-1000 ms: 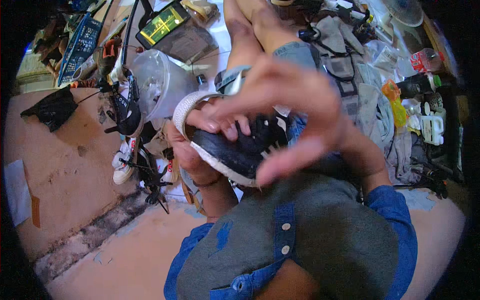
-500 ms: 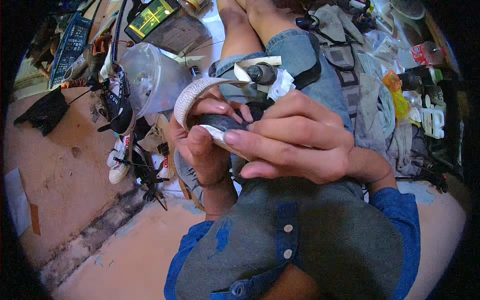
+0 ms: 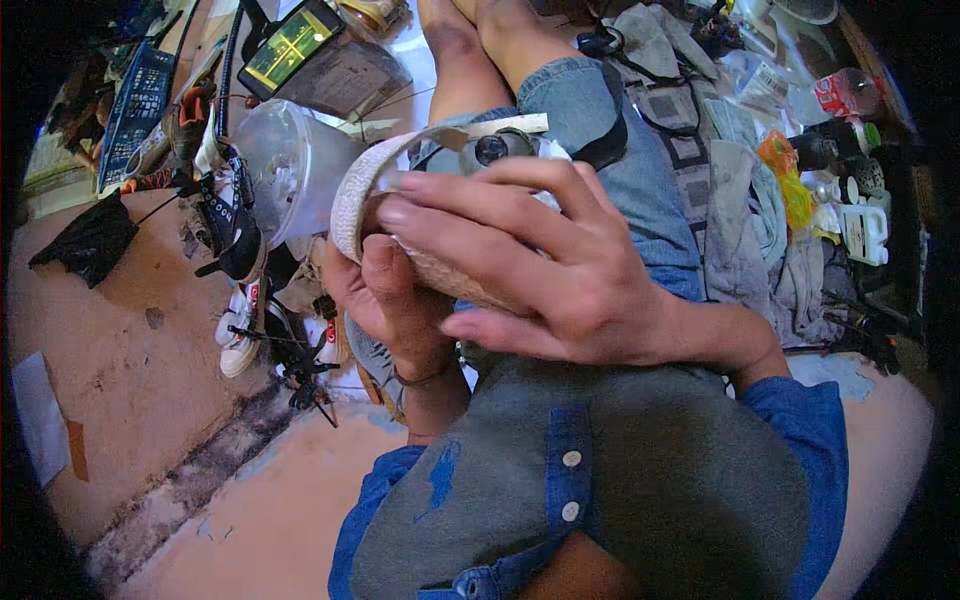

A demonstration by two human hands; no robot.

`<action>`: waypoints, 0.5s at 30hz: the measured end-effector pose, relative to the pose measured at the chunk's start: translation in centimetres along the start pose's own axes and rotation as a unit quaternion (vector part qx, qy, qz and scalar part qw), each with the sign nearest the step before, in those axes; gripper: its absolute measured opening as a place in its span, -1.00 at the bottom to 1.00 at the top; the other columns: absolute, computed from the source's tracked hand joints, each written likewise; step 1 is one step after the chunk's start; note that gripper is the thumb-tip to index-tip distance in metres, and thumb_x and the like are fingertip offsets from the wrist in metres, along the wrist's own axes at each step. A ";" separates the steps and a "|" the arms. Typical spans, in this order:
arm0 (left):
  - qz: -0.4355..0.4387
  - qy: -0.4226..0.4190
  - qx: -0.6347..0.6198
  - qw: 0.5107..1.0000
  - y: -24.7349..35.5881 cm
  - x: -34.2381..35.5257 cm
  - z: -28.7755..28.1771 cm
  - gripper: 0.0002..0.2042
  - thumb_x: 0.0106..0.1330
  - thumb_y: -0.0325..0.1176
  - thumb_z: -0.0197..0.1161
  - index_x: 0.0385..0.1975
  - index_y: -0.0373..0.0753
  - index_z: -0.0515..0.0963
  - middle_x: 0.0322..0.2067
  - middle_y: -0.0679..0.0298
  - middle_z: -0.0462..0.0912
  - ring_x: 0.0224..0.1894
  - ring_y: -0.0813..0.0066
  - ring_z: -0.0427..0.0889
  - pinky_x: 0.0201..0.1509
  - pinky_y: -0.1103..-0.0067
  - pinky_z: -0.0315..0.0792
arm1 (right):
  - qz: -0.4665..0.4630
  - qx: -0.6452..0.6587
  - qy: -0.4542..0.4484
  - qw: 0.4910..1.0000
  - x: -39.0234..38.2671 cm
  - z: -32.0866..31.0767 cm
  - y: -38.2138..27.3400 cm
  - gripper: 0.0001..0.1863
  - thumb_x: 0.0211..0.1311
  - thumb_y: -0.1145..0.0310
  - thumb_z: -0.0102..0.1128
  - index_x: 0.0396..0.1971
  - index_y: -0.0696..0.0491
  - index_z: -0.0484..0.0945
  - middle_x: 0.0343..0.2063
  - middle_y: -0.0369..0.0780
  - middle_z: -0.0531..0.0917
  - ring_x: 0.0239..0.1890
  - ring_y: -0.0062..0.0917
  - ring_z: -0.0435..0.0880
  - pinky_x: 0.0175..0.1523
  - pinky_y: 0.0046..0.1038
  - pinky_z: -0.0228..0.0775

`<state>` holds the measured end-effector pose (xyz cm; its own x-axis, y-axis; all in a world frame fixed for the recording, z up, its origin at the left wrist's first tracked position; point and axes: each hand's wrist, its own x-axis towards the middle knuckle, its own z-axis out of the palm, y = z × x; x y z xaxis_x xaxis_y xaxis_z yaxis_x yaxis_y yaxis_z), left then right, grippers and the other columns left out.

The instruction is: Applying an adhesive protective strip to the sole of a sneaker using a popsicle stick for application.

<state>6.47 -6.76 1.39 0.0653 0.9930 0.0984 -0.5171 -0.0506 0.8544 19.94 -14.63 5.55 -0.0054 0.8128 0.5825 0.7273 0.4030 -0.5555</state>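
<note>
My left hand [image 3: 385,305] is closed around a shoe [image 3: 450,275] in front of my stomach, its thumb upright along the near side. A pale textured rubber strip [image 3: 348,210] loops up from the shoe's end, partly loose from it. My right hand [image 3: 570,280] lies over the shoe, its fingers bent onto the rim beside the strip and hiding most of the upper. Just beyond, on my lap, are a dark round object [image 3: 492,148] and a pale flat piece [image 3: 505,125].
A translucent tub [image 3: 290,170], hanging dark sneakers [image 3: 225,220] and white sneakers [image 3: 240,330] sit left. A phone [image 3: 290,55] stands at the top. Grey rags [image 3: 745,230], a yellow bag [image 3: 790,180], bottles and a white jug [image 3: 865,235] crowd the right.
My right hand has come down from a blurred, raised pinch onto the shoe and slid toward the looped strip, covering the dark upper. The shoe has tilted, showing more of its pale underside.
</note>
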 end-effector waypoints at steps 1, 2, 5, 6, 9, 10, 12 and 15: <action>0.005 -0.028 0.010 1.000 0.3 0.5 -0.4 -0.59 0.38 -0.07 0.18 -0.14 -0.38 0.49 -0.22 0.13 0.61 -0.25 0.41 0.62 -0.10 0.46 0.56 | -0.002 -0.003 -0.002 1.000 -1.2 0.0 0.2 -0.31 0.06 0.05 0.33 0.21 0.05 0.50 0.22 -0.17 0.49 0.04 -0.30 0.50 0.11 -0.32 0.32; 0.010 -0.056 0.020 0.998 0.6 0.9 -0.7 -0.59 0.38 -0.07 0.17 -0.13 -0.38 0.47 -0.24 0.12 0.61 -0.26 0.41 0.63 -0.13 0.46 0.57 | -0.003 -0.002 -0.003 1.000 -2.3 -0.1 0.1 -0.31 0.06 0.05 0.33 0.21 0.05 0.50 0.22 -0.17 0.49 0.04 -0.30 0.50 0.11 -0.32 0.32; 0.001 -0.073 0.024 0.997 0.6 1.4 -1.1 -0.59 0.40 -0.07 0.16 -0.12 -0.39 0.47 -0.23 0.11 0.62 -0.28 0.38 0.64 -0.17 0.47 0.59 | 0.024 -0.011 -0.038 0.999 -3.2 -0.2 0.0 -0.32 0.14 -0.05 0.23 0.21 0.03 0.50 0.26 -0.17 0.45 0.10 -0.27 0.47 0.15 -0.30 0.29; -0.015 -0.063 0.019 0.998 0.6 1.4 -1.0 -0.58 0.40 -0.07 0.16 -0.13 -0.41 0.48 -0.21 0.09 0.63 -0.30 0.36 0.65 -0.20 0.48 0.60 | 0.027 -0.012 -0.037 0.999 -2.4 -0.1 0.1 -0.32 0.14 -0.05 0.23 0.21 0.03 0.50 0.26 -0.17 0.45 0.10 -0.27 0.47 0.15 -0.30 0.29; -0.025 0.012 -0.008 1.000 0.1 0.4 0.8 -0.58 0.40 -0.09 0.16 -0.11 -0.43 0.49 -0.18 0.06 0.65 -0.24 0.34 0.67 -0.13 0.47 0.59 | -0.016 -0.013 0.003 1.000 0.7 -0.1 0.4 -0.34 0.14 -0.03 0.23 0.22 -0.03 0.49 0.29 -0.20 0.42 0.14 -0.24 0.44 0.18 -0.27 0.27; -0.023 0.011 -0.007 1.000 0.0 0.5 0.3 -0.58 0.40 -0.09 0.16 -0.11 -0.43 0.49 -0.18 0.06 0.65 -0.24 0.34 0.67 -0.13 0.47 0.59 | -0.017 -0.012 0.004 1.000 0.4 0.0 0.6 -0.34 0.14 -0.03 0.23 0.22 -0.03 0.49 0.29 -0.20 0.42 0.14 -0.24 0.44 0.18 -0.27 0.27; -0.001 -0.096 0.064 0.993 -0.1 1.0 -1.3 -0.57 0.41 -0.10 0.16 -0.05 -0.44 0.49 -0.19 0.06 0.67 -0.18 0.34 0.67 -0.08 0.46 0.58 | -0.002 -0.021 -0.017 1.000 -1.0 0.0 0.8 -0.34 0.13 -0.01 0.25 0.24 -0.04 0.48 0.30 -0.21 0.42 0.16 -0.24 0.43 0.19 -0.26 0.27; 0.027 -0.175 0.095 0.980 0.6 0.9 -0.5 -0.52 0.43 -0.02 0.10 -0.08 -0.44 0.51 -0.25 0.05 0.66 -0.21 0.30 0.66 -0.10 0.44 0.57 | 0.020 -0.015 -0.041 0.999 -1.8 -1.7 -0.1 -0.33 0.14 0.01 0.26 0.25 -0.06 0.46 0.30 -0.18 0.41 0.20 -0.20 0.40 0.24 -0.24 0.24</action>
<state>5.81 -5.87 1.76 0.3484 0.8925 0.2864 -0.3619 -0.1538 0.9194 21.04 -16.87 5.54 -0.0306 0.8603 0.5089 0.7489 0.3569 -0.5584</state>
